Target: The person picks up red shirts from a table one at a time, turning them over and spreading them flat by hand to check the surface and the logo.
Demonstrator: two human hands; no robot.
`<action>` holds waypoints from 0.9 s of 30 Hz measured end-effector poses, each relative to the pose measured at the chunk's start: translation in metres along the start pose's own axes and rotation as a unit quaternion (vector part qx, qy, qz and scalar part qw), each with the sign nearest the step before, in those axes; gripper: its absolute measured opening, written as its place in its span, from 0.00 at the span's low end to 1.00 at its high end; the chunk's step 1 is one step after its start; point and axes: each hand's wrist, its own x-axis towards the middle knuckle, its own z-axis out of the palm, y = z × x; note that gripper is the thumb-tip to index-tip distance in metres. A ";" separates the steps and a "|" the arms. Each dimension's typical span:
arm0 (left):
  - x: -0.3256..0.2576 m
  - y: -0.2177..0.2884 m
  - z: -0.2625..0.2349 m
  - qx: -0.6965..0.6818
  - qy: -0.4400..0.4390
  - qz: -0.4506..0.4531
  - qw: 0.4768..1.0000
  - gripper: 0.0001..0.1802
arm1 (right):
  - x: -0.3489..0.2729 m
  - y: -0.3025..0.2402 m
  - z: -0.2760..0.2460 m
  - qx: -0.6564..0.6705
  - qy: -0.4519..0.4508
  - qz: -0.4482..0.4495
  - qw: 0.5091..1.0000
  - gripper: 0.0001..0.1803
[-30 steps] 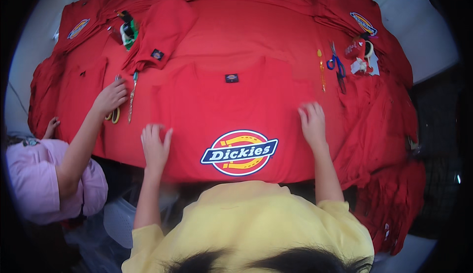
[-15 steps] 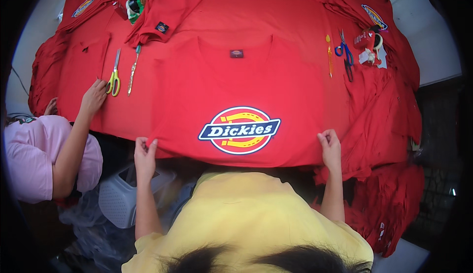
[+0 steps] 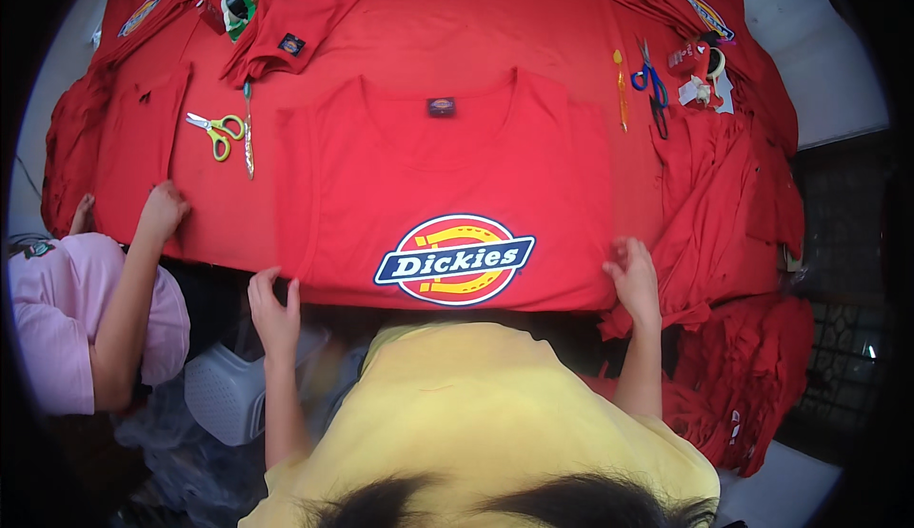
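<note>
A red shirt (image 3: 362, 180) lies flat before me on the red-covered table, its wide neckline pointing away from me. A large oval printed emblem (image 3: 457, 285) in blue, yellow, white and red sits near its close edge. A small dark neck label (image 3: 441, 107) shows inside the collar. My left hand (image 3: 276, 323) is at the near left corner of the shirt, thumb and fingers apart, holding nothing. My right hand (image 3: 636, 280) is beside the near right corner, its fingers loosely spread and nothing visible between them.
Yellow-handled scissors (image 3: 219, 133) lie left beside a slim pointed tool (image 3: 248, 138); blue-handled scissors (image 3: 649, 80) and an orange tool (image 3: 622, 90) lie right. Red garments (image 3: 714, 166) are heaped at the right. A co-worker's hand (image 3: 164, 209) rests on red cloth at the left.
Both my hands have let go of the shirt's near corners and their fingers have parted. The co-worker's hand has left the yellow scissors, which now lie turned with blades apart.
</note>
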 end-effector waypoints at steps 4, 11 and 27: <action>0.030 0.034 0.023 0.000 0.019 0.134 0.991 0.09 | 0.043 -0.042 0.023 0.008 0.114 -0.158 0.981 0.13; 0.162 0.056 0.083 -0.033 0.084 0.243 0.966 0.13 | 0.185 -0.104 0.071 0.134 0.135 -0.227 0.955 0.17; 0.275 0.059 0.123 -0.031 0.015 0.203 0.978 0.11 | 0.280 -0.145 0.081 -0.036 0.169 -0.222 0.960 0.12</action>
